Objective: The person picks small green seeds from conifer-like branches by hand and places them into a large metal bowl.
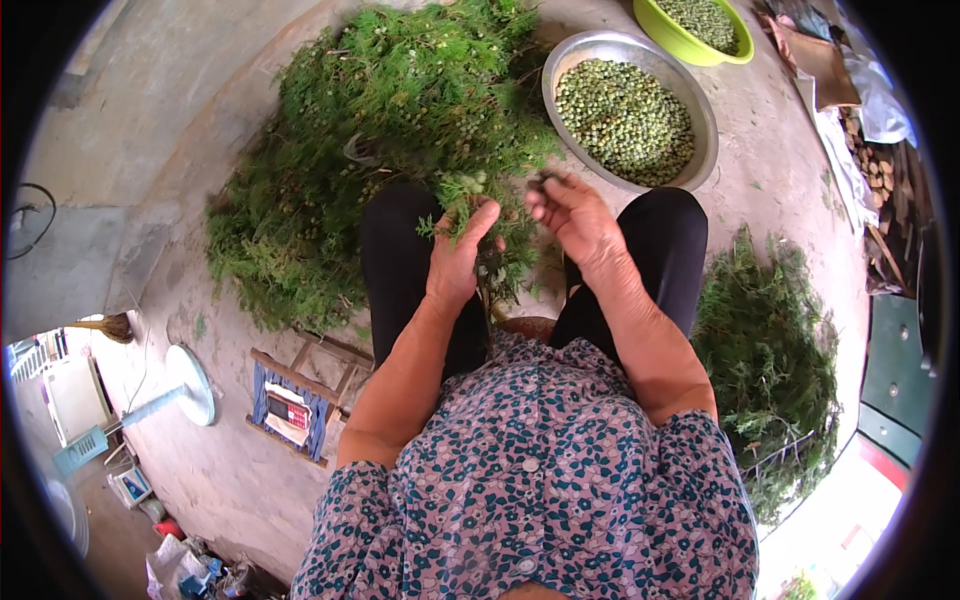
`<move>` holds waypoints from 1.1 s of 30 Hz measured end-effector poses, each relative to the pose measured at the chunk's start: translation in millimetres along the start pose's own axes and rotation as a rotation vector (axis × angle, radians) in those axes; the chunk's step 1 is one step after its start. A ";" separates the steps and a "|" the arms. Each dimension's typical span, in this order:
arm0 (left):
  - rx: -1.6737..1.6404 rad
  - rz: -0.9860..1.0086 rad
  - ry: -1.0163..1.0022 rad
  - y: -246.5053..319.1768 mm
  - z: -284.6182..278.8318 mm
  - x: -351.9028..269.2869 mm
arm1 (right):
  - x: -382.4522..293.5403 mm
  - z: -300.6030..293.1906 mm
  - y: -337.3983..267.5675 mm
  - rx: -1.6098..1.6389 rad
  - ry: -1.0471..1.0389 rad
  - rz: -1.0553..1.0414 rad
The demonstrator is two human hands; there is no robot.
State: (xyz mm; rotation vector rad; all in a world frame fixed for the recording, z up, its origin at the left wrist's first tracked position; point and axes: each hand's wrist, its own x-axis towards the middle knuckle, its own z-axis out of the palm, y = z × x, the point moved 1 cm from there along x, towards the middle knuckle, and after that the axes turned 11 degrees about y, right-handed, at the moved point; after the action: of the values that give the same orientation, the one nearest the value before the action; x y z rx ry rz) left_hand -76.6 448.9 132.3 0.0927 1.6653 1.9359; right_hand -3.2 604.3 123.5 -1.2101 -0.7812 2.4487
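Note:
My left hand grips a green conifer sprig, which looks like arborvitae, with pale round cones near its tip. To its right, my right hand is raised above my knees with its fingers curled. Something dark shows at those blurred fingertips, and I cannot tell whether it is a held cone or stained skin. A large heap of cut conifer branches lies in front and to the left. Beyond my right knee, a metal basin holds many small green cones.
A yellow-green plastic tub with more cones stands behind the basin. Another branch pile lies at my right. On the left are a wooden folding stool bearing a calculator-like device, a pale blue stand base and a broom.

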 end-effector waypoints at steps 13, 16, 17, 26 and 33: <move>-0.047 -0.166 -0.118 8.1 6.2 -3.9 | -14.9 5.2 -21.4 -0.532 -0.135 -0.560; -0.010 -0.189 -0.068 4.8 7.4 -3.9 | -23.1 20.6 -4.6 -0.601 -0.321 -0.760; 0.013 -0.237 -0.022 3.8 7.8 -5.0 | -23.3 24.8 -2.4 -0.781 -0.277 -0.965; 0.069 -0.118 -0.004 13.6 9.4 -4.7 | -20.9 20.4 16.4 -0.596 -0.031 -0.696; 0.061 -0.161 0.069 11.8 5.2 -4.8 | -11.1 15.3 -1.7 -0.178 0.198 -0.238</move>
State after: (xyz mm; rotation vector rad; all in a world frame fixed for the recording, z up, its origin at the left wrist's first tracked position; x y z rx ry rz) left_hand -74.9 450.7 145.8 -0.0837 1.7218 1.7869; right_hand -8.8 595.1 139.2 -1.3138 -1.0361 2.0693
